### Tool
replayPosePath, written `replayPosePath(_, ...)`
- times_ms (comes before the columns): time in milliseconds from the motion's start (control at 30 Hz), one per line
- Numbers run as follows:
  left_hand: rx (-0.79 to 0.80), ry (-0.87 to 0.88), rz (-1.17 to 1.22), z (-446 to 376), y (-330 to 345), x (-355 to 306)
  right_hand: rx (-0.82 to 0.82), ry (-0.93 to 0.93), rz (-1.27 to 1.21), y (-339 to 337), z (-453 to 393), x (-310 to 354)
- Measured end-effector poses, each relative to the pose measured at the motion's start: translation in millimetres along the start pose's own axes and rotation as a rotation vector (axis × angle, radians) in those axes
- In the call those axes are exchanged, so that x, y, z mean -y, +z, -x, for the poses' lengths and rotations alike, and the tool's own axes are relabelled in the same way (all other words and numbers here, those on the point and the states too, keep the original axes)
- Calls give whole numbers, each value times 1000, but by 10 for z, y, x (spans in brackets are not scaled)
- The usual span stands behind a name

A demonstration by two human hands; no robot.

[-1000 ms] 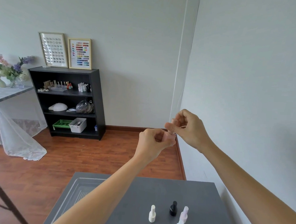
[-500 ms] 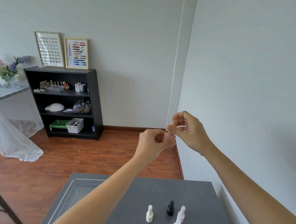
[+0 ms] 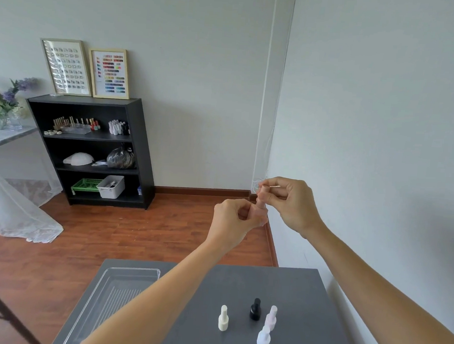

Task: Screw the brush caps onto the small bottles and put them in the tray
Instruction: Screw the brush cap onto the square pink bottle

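A small pinkish bottle (image 3: 261, 210) is held up well above the counter (image 3: 301, 290), pinched in the left hand (image 3: 234, 222), while its brush cap (image 3: 263, 192) is pinched by the right hand (image 3: 289, 203). If the cap is started tilted, the thread could be crossed; the bottle could be dropped short of the tray (image 3: 95, 305).

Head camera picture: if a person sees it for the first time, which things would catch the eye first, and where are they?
First, the two raised hands at centre right: the left hand holds a small pinkish bottle while the right hand pinches its cap. Below, four capped bottles stand on the grey table: cream, black, pale pink, white. A clear tray lies at the table's left.
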State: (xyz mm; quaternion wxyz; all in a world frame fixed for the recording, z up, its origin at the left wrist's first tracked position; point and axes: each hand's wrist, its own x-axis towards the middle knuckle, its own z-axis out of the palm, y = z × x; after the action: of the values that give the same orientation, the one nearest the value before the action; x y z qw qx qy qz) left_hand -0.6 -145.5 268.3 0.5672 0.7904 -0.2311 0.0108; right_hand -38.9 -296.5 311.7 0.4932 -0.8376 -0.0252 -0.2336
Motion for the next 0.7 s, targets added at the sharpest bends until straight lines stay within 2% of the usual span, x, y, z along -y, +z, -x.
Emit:
replayPosePath(200,-25,-8,-47,29,153,154,-90,-3,60,101,87,-178)
replayPosePath(300,-1,-27,-44,71,209,277,-66,30,48,115,141,-293)
replayPosePath(467,255,-105,-59,180,217,662,67,141,40,163,343,-637)
replayPosePath(567,423,-255,-248,291,231,1046,92,198,59,226,528,-907)
replayPosePath(700,530,-403,-560,532,354,1564,117,276,74,281,722,-1216)
